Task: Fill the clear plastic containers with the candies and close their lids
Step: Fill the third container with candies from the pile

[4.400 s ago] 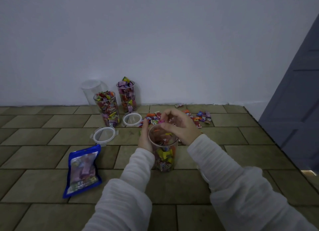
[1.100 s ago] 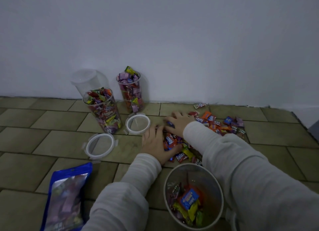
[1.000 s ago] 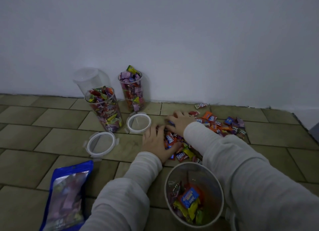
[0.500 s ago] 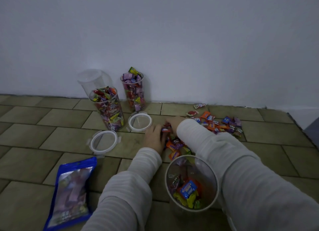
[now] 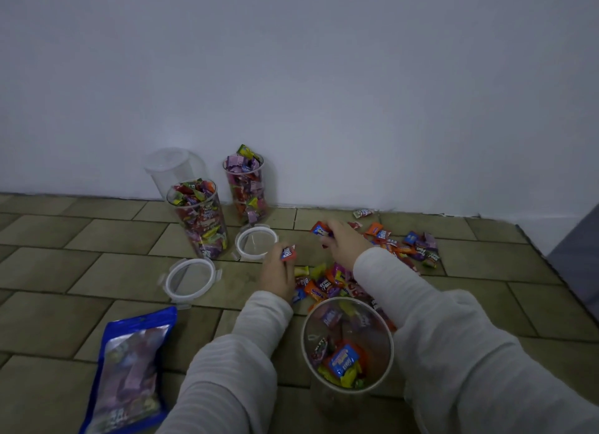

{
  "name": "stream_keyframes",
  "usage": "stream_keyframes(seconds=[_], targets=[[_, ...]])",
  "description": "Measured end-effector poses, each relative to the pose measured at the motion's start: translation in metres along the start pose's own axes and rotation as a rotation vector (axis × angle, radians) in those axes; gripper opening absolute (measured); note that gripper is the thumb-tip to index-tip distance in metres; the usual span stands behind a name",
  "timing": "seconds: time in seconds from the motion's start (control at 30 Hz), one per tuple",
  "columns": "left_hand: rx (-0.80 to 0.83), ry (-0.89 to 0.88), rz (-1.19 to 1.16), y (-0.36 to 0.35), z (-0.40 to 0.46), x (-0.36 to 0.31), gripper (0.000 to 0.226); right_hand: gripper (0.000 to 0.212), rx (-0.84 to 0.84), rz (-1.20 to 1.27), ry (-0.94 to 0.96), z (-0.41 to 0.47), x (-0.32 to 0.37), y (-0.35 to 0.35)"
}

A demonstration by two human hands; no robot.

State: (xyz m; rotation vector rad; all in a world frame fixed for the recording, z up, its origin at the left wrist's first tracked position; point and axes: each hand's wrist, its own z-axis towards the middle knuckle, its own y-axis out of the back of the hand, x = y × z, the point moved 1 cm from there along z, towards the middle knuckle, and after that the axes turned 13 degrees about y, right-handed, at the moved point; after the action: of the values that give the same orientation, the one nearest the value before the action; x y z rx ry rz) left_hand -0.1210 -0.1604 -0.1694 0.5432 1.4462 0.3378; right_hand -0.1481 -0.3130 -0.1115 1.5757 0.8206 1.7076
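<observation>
The open clear container (image 5: 346, 343), partly filled, stands on the floor (image 5: 64, 271) between both sleeves. Beyond it, over the loose candies (image 5: 327, 283), the left hand (image 5: 277, 273) pinches a red candy (image 5: 287, 253) reading "Rela"; the right hand (image 5: 343, 244) closes its grip on a blue one (image 5: 319, 229).

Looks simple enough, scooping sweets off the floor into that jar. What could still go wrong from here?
The open container stands right between the sleeves, so a forearm could tip it. The right hand and left hand each hold only a loose grip on candies, so some may drop on the way back. The two full containers are heaped above their rims, so their lids may not close.
</observation>
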Motion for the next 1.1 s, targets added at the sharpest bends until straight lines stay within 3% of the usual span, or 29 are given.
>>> stream_keyframes(seconds=[0.4,0.53,0.67,0.83,1.1], targets=[[0.069,0.064,0.109,0.019,-0.026,-0.013,0.037,0.022,-0.371,0.313,0.017,-0.064,0.024,0.032],[0.013,0.02,0.033,0.036,-0.033,-0.035,0.035,0.011,-0.515,0.399,0.09,-0.087,0.046,0.046],[-0.076,-0.052,-0.158,0.056,-0.044,-0.07,0.027,0.011,-0.636,0.525,0.137,-0.105,0.072,0.056],[-0.075,-0.074,-0.337,0.073,-0.062,-0.102,0.025,0.014,-0.739,0.65,0.22,-0.131,0.107,0.059],[-0.038,-0.094,-0.459,0.066,-0.114,-0.12,0.024,0.004,-0.903,0.546,0.185,-0.145,0.11,0.034]])
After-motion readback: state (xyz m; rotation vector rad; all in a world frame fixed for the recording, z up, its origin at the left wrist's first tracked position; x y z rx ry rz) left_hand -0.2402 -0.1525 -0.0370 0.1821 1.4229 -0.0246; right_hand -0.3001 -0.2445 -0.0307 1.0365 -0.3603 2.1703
